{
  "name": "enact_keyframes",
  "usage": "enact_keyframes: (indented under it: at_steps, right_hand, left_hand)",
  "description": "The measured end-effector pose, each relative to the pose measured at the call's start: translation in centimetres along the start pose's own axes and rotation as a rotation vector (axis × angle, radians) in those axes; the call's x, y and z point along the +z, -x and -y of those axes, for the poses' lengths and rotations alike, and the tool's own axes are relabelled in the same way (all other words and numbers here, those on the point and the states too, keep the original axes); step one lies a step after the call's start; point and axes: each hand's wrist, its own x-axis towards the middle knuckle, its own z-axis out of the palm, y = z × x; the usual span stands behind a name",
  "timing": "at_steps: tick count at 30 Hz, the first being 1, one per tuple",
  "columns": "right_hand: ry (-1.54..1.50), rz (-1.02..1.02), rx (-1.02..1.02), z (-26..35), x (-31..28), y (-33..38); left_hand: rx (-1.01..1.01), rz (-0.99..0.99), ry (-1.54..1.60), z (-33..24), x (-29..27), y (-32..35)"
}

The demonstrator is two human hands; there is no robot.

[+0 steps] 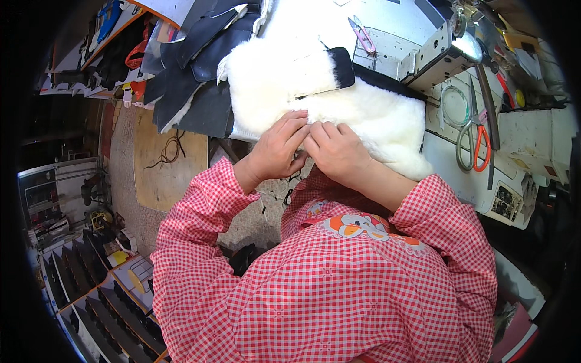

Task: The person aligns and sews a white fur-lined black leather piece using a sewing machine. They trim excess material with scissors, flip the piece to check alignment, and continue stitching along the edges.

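White fluffy fur pieces lie across the work table in front of me, with dark backing showing at some edges. At the near edge of the fur, my left hand has its fingers bent and the thumb drawn in. Touching it, my right hand curls its fingers down on the same edge. Both hands pinch the fur there; the fingertips are partly hidden, so any smaller thing between them does not show. A black patch sticks out from the upper fur piece.
Black fur-lined pieces are stacked at the left of the table. Pink thread snips lie at the back. To the right stand a sewing machine and orange-handled scissors. A wooden board is at the lower left.
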Motion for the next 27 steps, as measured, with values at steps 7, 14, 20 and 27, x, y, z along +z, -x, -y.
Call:
enact_keyframes:
  at_steps: [7, 14, 20, 27]
  right_hand:
    - [0.068, 0.035, -0.037, 0.4, 0.1, -0.3]
    - [0.239, 0.179, 0.026, 2.1, 0.0, -0.5]
    - [0.177, 0.167, 0.036, 2.0, 0.3, -0.8]
    - [-0.003, 0.019, 0.029, 0.5, -0.3, -1.1]
  left_hand:
    - [-0.047, -0.04, -0.131, -0.2, 0.3, 0.6]
    - [-0.006, -0.092, -0.152, 0.4, 0.5, 0.5]
    - [-0.038, -0.117, -0.086, 0.2, 0.3, 0.1]
    - [-0.073, -0.252, -0.11, 0.2, 1.0, -0.4]
